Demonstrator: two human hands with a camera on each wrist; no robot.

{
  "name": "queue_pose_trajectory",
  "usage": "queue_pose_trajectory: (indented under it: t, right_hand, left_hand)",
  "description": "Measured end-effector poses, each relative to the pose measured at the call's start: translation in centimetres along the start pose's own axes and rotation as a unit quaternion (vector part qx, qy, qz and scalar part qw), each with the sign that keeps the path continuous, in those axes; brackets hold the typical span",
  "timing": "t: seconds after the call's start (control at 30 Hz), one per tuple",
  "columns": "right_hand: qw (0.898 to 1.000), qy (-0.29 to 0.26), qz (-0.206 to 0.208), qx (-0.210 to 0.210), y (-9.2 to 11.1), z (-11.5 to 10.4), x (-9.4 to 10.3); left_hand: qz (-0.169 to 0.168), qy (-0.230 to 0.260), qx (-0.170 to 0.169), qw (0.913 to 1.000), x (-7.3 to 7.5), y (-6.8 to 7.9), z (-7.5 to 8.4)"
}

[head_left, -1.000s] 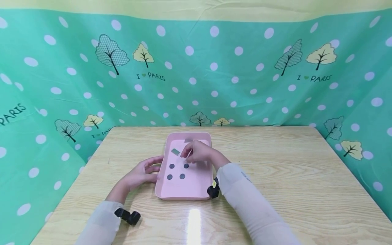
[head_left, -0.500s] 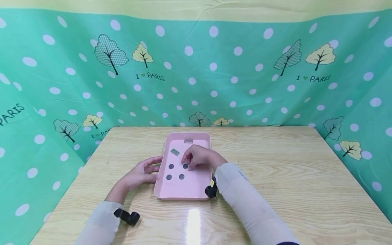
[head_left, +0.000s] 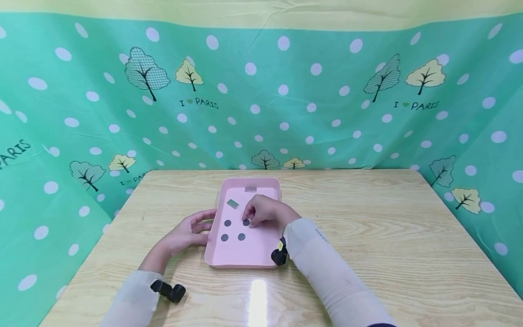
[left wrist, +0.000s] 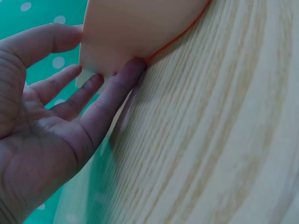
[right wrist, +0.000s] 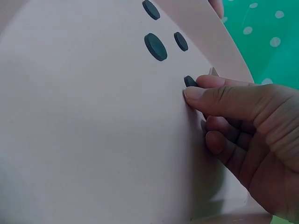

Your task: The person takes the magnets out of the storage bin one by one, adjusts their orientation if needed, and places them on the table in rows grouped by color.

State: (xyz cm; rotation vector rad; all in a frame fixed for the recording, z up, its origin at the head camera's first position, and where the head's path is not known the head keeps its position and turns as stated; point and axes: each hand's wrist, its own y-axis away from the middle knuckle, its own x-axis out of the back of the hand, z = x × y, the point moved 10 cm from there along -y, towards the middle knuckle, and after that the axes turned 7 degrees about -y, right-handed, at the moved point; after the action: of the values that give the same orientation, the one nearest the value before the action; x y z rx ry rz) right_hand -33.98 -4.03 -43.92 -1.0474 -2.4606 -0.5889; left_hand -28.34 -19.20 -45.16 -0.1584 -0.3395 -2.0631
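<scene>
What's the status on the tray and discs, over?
Left hand touches tray. Right hand pinches one dark disc. Three more discs nearby. Nothing seems in the way.

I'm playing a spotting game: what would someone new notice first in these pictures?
Probably the green cloth with pale dots and printed trees, hanging behind the wooden table. Next, the pink tray on that table, with four dark discs and two small rectangular pieces inside. The right hand pinches one disc, and the left hand touches the tray's side.

Four dark discs (head_left: pixel 227 223), seemingly two small grey rectangles (head_left: pixel 233 204), one pink tray (head_left: pixel 234 255).
</scene>
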Motion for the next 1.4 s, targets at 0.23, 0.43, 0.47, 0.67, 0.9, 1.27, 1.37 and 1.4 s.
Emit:
queue_pose_trajectory:
  t: [0.23, 0.43, 0.47, 0.67, 0.9, 1.27, 1.37, 1.4]
  right_hand:
    - [1.000, 0.024, 0.006, -0.010, 0.0, 0.3, 0.1]
    - [1.000, 0.020, 0.008, -0.021, 0.2, 0.5, 0.3]
    - [1.000, 0.020, 0.009, -0.022, 0.3, 0.5, 0.4]
    - [0.999, 0.021, 0.014, -0.023, 0.4, 0.4, 0.7]
    - [0.999, 0.023, 0.031, -0.015, 0.9, -0.1, 1.7]
    - [0.999, 0.014, 0.048, 0.004, 1.5, -1.1, 2.6]
    - [0.999, 0.012, 0.052, 0.009, 1.6, -1.2, 2.7]
    - [0.998, 0.013, 0.054, 0.012, 1.6, -1.3, 2.7]
  left_hand:
    - [-0.014, 0.006, -0.003, 0.9999, -0.4, -0.1, 0.1]
    - [-0.012, 0.006, 0.001, 0.9999, -0.4, -0.2, 0.1]
    - [-0.012, 0.007, 0.001, 0.9999, -0.3, -0.2, 0.1]
    - [-0.013, 0.009, 0.002, 0.9999, -0.4, -0.2, 0.0]
    - [-0.011, 0.015, 0.009, 0.9998, -0.2, -0.2, -0.2]
    - [-0.007, 0.009, 0.006, 0.9999, -0.1, -0.3, -0.2]
    - [-0.005, 0.004, 0.004, 1.0000, -0.1, -0.2, -0.1]
    - [-0.004, 0.003, 0.003, 1.0000, -0.1, -0.2, -0.1]
